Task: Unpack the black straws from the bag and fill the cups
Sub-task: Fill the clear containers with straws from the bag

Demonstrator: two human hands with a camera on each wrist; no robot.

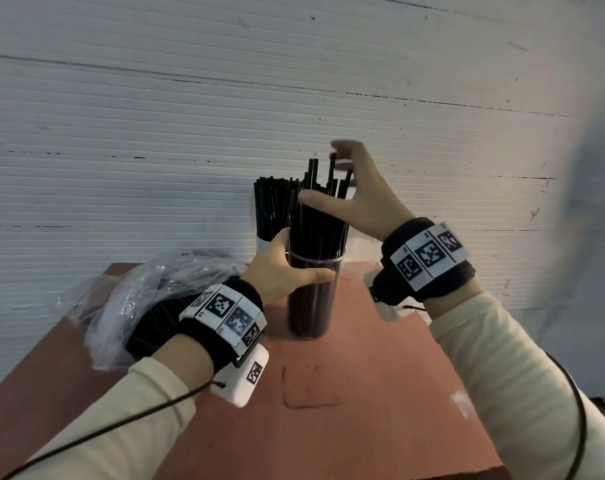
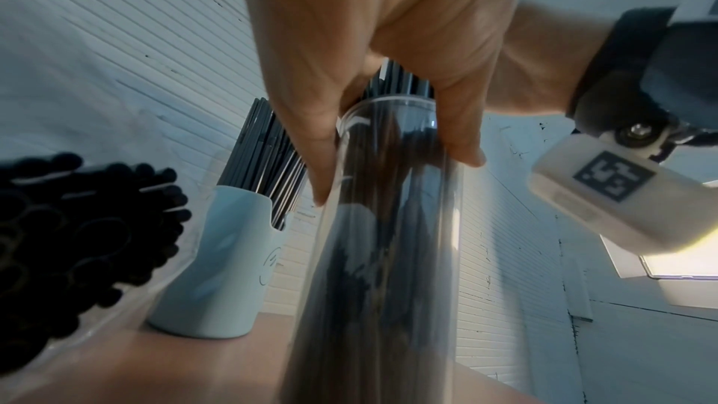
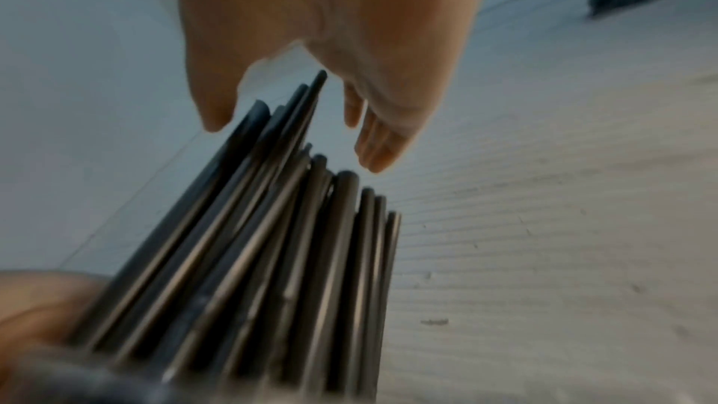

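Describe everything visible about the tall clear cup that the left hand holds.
The tall clear cup is a see-through cylinder, plastic by its look, standing upright on the reddish table. Black straws fill it and rise unevenly above its rim. The left hand grips it near the rim; the right hand is open at the straw tops.

clear cup (image 1: 313, 296): tall, transparent, stood upright on the reddish table, packed with black straws (image 1: 320, 216) of uneven height above its rim.
white cup (image 2: 217, 263): stood just behind on the left, also full of straws.
bag (image 1: 145, 299): clear plastic, crumpled, lay at the left with straws inside.
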